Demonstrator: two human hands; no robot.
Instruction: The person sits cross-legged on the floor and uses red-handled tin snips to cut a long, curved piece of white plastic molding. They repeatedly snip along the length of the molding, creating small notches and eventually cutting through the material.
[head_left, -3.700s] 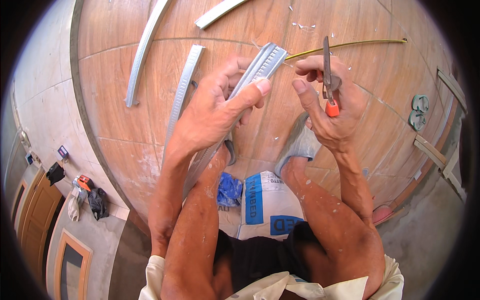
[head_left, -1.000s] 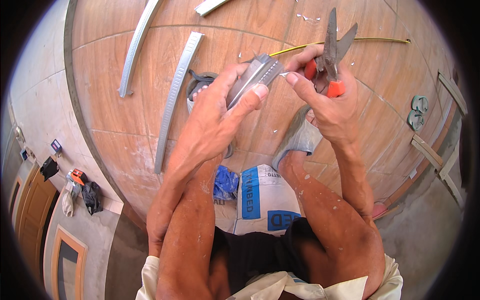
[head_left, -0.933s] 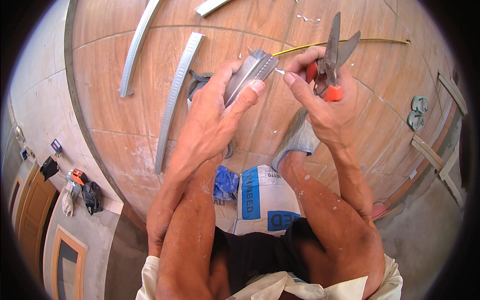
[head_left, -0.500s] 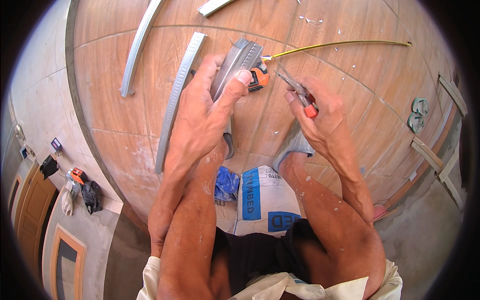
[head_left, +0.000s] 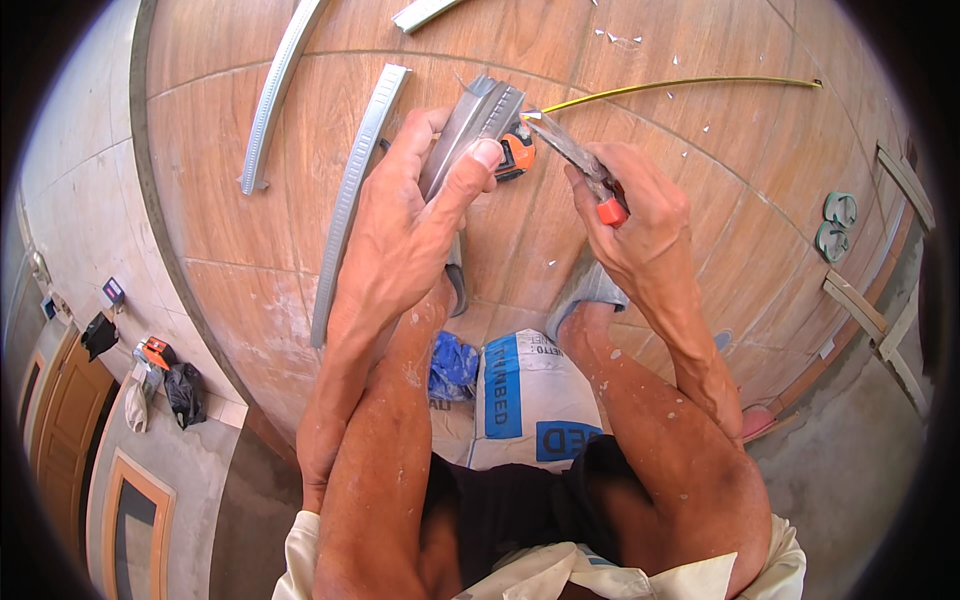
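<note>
My left hand (head_left: 400, 215) is wrapped round a grey metal channel (head_left: 470, 135) with notched, ribbed sides, thumb on its near face. The channel's end points up and away from me. In my right hand (head_left: 640, 210) is a pair of tin snips (head_left: 570, 150) with a red handle end. Their blade tips are at the right corner of the channel's end; whether they touch it I cannot tell. Behind the channel, an orange and black tape measure (head_left: 515, 155) lies partly hidden on the floor, its yellow blade (head_left: 680, 84) drawn out to the right.
Loose metal strips (head_left: 355, 210) lie on the tiled floor (head_left: 230, 230) at left and far side. Small metal offcuts (head_left: 620, 38) are scattered at far right. A printed sack (head_left: 535, 390) and blue plastic (head_left: 453, 368) lie between my legs. Green sandals (head_left: 836, 225) and wooden pieces (head_left: 855, 305) are at right.
The snips have swung up and left, bringing their tips to the end of the channel; their blades look closer together. My left hand and the channel have hardly moved.
</note>
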